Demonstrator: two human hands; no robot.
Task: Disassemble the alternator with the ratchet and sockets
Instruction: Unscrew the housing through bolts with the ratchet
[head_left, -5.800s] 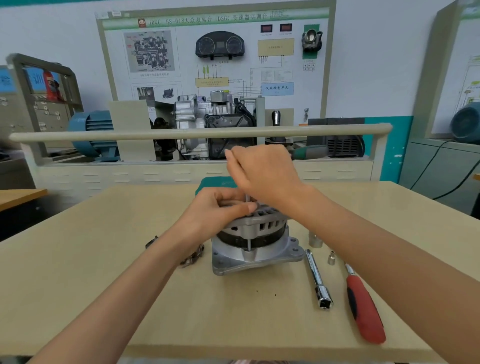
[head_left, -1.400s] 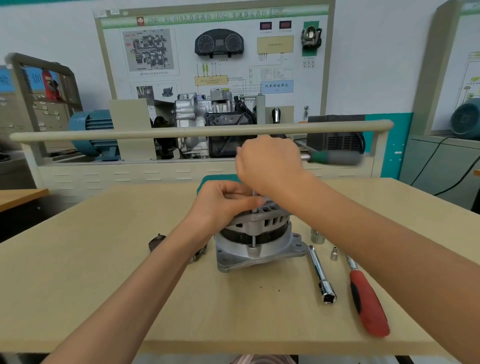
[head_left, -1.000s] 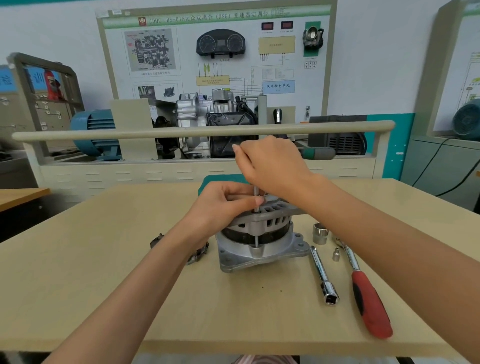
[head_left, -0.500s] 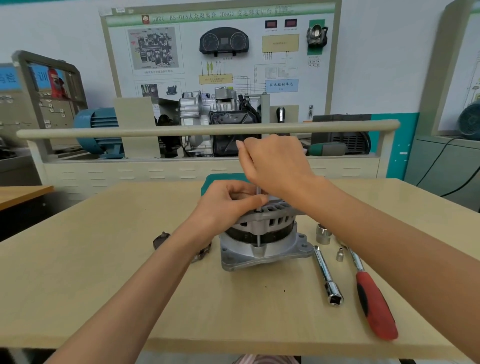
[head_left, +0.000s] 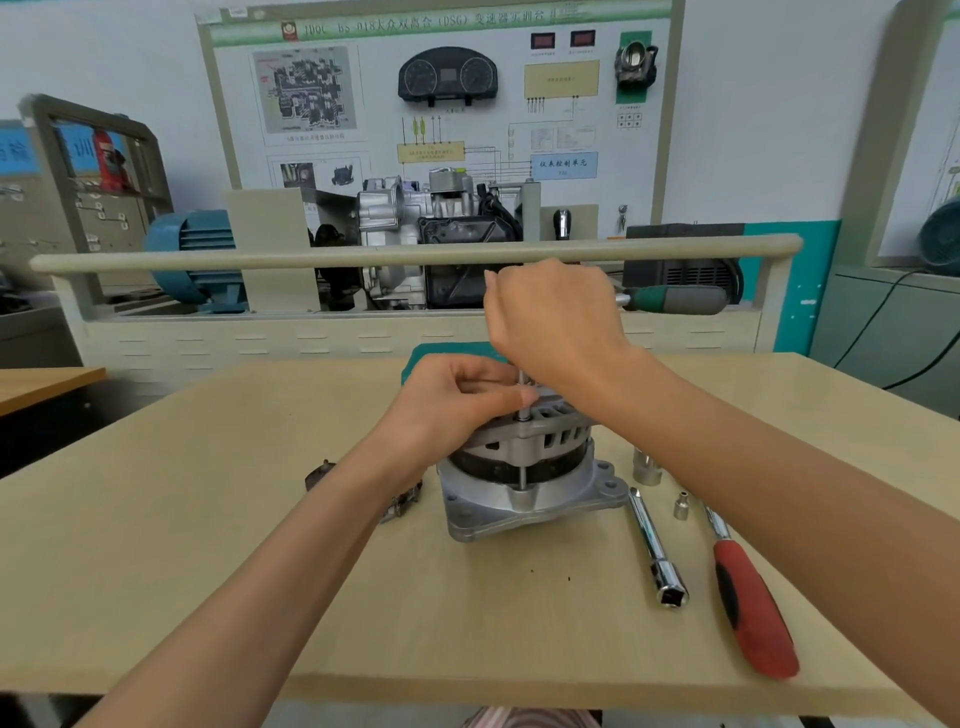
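A silver alternator (head_left: 524, 467) stands upright on the beige table (head_left: 260, 571), a long through-bolt (head_left: 522, 470) showing down its front. My right hand (head_left: 556, 322) grips a ratchet with a green handle (head_left: 675, 300) that sticks out to the right, above the alternator's top. A thin socket shaft (head_left: 521, 384) runs down from it to the housing. My left hand (head_left: 457, 400) pinches that shaft just above the housing, fingers curled over the alternator's top left.
To the alternator's right lie a chrome extension bar (head_left: 657, 551), a red-handled ratchet (head_left: 748, 603), a large socket (head_left: 645, 465) and a small socket (head_left: 681, 506). A dark removed part (head_left: 363, 488) lies at its left. A teal case (head_left: 441, 356) sits behind. A training bench rail (head_left: 415, 254) crosses beyond.
The green ratchet handle has swung back and forth on the right side while both hands stay on the alternator's top. The alternator and loose tools have not moved.
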